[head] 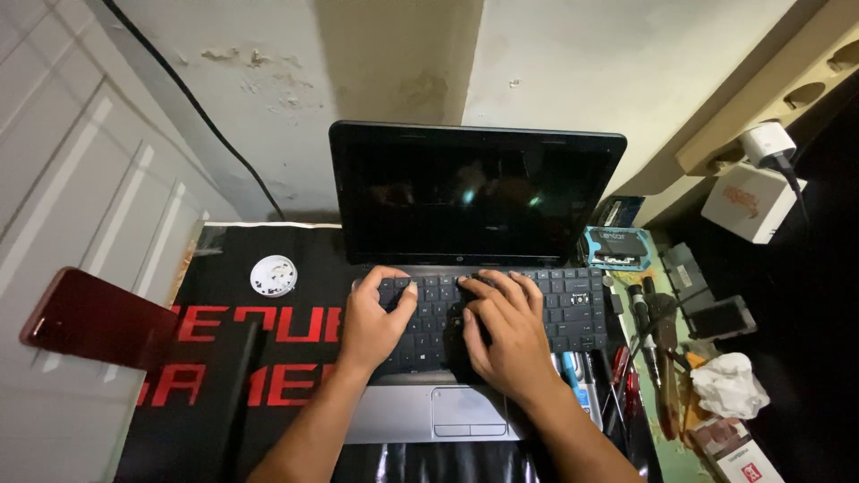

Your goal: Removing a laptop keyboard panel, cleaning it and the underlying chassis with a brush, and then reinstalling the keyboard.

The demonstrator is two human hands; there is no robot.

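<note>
While both forearms come in from six o'clock, the two hands rest on the keyboard (488, 309) of an open laptop (474, 268), whose screen (474, 192) is dark. Nearest the viewer is the silver palm rest with its touchpad (468, 413), lying between the wrists.

The left hand (374, 315) sits over the left part of the keys, fingers curled down and thumb stretched toward three o'clock; it clamps on nothing, only touches the key tops. The right hand (506, 326) lies over the middle of the keys, fingers spread apart and pointing toward eleven o'clock, also closed on nothing. Whether any key is being lifted or only pressed I cannot tell.

To my judgement, work on these keys goes best with light, even fingertip pressure, wrists kept off the touchpad, and the laptop held square on the black mat with red lettering (268, 358) so that it does not slide.

At three o'clock of the right hand, just beside the laptop's edge, lies a cluster of screwdrivers and pliers (649, 340), and a crumpled white tissue (729, 380) lies beyond them at four o'clock. At nine o'clock of the left hand a small round white dish (273, 275) stands on the mat, holding small dark bits; a red phone (89, 319) juts in farther out on that side. Far off, at one o'clock, a blue case (617, 248) lies beside the screen, and a white charger (769, 145) is plugged in by the wall.
</note>
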